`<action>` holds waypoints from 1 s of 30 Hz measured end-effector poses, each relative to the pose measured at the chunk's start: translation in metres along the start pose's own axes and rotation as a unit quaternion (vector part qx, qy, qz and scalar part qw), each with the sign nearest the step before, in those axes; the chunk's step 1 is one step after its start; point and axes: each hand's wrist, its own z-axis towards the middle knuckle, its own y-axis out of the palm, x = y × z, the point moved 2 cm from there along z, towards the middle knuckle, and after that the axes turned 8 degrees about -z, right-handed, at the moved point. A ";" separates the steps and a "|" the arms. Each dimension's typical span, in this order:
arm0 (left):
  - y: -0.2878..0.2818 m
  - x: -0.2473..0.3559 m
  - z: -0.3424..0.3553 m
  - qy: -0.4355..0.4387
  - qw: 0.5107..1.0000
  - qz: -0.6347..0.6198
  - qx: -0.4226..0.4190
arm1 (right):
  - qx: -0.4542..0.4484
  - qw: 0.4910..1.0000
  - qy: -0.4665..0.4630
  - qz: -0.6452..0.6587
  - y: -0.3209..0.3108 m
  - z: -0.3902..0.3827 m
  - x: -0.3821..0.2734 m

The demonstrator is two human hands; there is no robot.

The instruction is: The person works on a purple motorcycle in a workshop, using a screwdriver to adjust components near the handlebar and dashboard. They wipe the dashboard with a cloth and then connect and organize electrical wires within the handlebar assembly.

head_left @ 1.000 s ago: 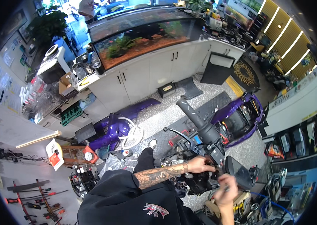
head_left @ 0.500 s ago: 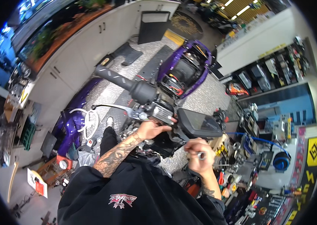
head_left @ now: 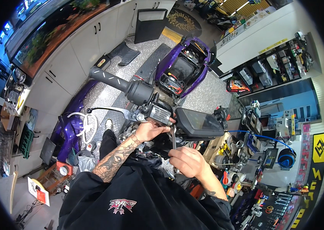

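A purple scooter's handlebar [head_left: 131, 89] with a black grip reaches up and left in front of me. My left hand [head_left: 149, 129] holds the brake master cylinder block [head_left: 158, 113] under the bar, just right of the silver brake lever [head_left: 108, 111]. My right hand [head_left: 187, 161] is closed around a slim metal wrench [head_left: 173, 138] whose tip points up at the block. The dark dash screen [head_left: 198, 123] lies just right of both hands.
The scooter's open purple body [head_left: 183, 69] stretches away across the speckled floor. Loose purple panels [head_left: 70, 126] lie at left by white cabinets [head_left: 81, 46]. A cluttered tool bench [head_left: 246, 153] and parts shelves [head_left: 273, 69] stand at right.
The view has swung from the room down onto the handlebar. My right hand has risen from low right and brought the wrench up to the block that my left hand holds.
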 end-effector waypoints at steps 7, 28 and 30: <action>0.006 -0.002 0.000 -0.015 0.992 -0.122 0.035 | -0.032 0.996 -0.049 -0.069 0.014 0.000 -0.001; 0.000 -0.002 -0.002 -0.027 0.998 0.010 0.048 | 0.078 0.960 0.250 0.099 -0.012 0.021 0.009; 0.000 -0.001 -0.001 -0.002 0.999 0.026 0.028 | 0.109 0.971 0.181 0.108 -0.023 0.016 0.004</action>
